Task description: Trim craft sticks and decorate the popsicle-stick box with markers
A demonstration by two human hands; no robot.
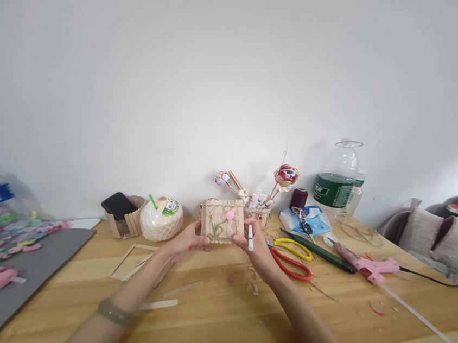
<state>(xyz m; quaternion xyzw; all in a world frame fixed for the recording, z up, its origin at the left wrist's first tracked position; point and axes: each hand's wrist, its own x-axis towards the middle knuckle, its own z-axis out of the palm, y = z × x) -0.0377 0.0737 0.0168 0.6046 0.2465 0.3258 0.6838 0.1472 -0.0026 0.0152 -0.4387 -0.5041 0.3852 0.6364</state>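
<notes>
Between my two hands is a small panel of wooden craft sticks (213, 213), decorated with twine and a pink flower, its front facing me. My left hand (189, 242) grips its lower left corner. At the lower right edge, my right hand (254, 245) pinches the panel and also has a white marker (250, 237) lodged between its fingers. Right behind the panel stands a craft-stick holder (260, 216) with several white markers and paper flowers (286, 175). How deep the panel is cannot be seen.
Left stand a wrapped coconut (161, 220) and a stick box (132, 222) with a phone (119, 204). Right lie red-and-yellow-handled scissors (294, 255), a dark green cutter (322, 252), a pink glue gun (370, 267) and a large bottle (337, 177). Loose sticks (160, 304) lie in front.
</notes>
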